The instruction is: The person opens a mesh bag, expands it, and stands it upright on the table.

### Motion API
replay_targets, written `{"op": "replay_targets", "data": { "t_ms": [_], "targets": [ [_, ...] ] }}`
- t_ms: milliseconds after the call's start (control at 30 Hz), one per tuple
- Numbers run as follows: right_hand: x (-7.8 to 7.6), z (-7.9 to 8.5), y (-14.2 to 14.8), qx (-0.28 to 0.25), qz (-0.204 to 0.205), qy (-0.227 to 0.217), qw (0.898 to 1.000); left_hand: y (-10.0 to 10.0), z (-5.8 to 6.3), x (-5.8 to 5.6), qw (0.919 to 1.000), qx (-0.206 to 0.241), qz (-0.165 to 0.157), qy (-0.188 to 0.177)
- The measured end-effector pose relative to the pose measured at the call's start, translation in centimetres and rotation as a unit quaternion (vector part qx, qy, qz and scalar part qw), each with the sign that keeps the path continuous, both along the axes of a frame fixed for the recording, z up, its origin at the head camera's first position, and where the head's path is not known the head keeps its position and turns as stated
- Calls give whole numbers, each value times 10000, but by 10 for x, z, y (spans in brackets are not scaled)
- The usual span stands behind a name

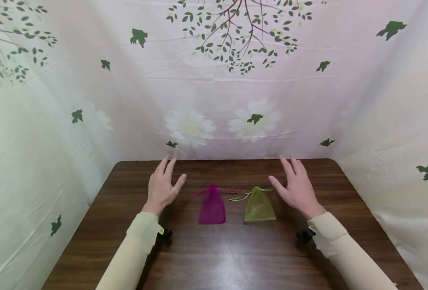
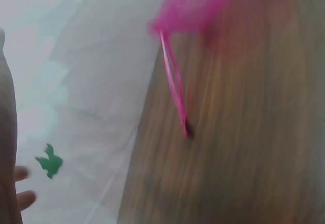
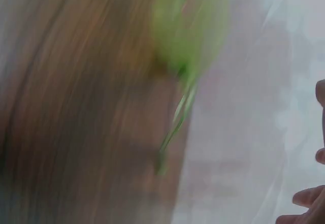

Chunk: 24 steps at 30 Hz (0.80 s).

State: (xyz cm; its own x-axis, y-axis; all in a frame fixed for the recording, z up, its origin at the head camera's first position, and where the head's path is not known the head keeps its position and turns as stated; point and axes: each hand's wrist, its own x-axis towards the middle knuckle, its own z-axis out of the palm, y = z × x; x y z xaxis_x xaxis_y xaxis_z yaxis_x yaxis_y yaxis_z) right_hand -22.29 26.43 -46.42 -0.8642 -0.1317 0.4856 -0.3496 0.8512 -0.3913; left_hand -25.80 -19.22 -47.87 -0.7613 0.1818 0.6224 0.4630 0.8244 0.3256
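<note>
Two small sheer drawstring pouches lie side by side on the table, their gathered necks toward the back. The magenta pouch [image 1: 212, 207] is on the left, its cords spread to both sides; the olive-green pouch [image 1: 259, 207] is on the right. My left hand [image 1: 162, 187] is held to the left of the magenta pouch, fingers spread and holding nothing. Over on the right, my right hand [image 1: 297, 187] has its fingers spread too, with nothing in it, beside the green pouch's cords. Both wrist views are blurred; each shows the nearer pouch and a few fingertips at the edge.
The dark wooden table [image 1: 228, 249] ends at a printed cloth backdrop [image 1: 214, 92] with leaves, birds and flowers. Cloth also hangs along the left and right sides. Small black devices [image 1: 305, 235] sit at both wrists, near the sleeve cuffs.
</note>
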Motion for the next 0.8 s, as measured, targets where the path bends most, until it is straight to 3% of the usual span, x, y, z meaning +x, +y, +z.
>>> {"op": "replay_targets", "data": {
  "t_ms": [67, 167, 300, 400, 600, 800],
  "targets": [
    [7, 4, -16, -278, 229, 125, 9993, 3, 1, 9, 9996, 242, -60, -138],
    [18, 10, -40, -533, 554, 247, 9967, 9, 2, 21, 9951, 652, -173, -725],
    [31, 15, -69, -695, 973, 144, 9927, 14, -3, 35, 9798, 1046, -227, -1688],
    [37, 15, -87, -794, 1151, -103, 9901, 19, -11, 41, 9709, 1078, -252, -2123],
    [41, 10, -117, -881, 1460, -624, 9834, 28, -25, 47, 9678, 785, -395, -2359],
    [44, 0, -143, -642, 1765, -1470, 9711, 37, -32, 51, 9658, 644, -438, -2475]
  ]
}}
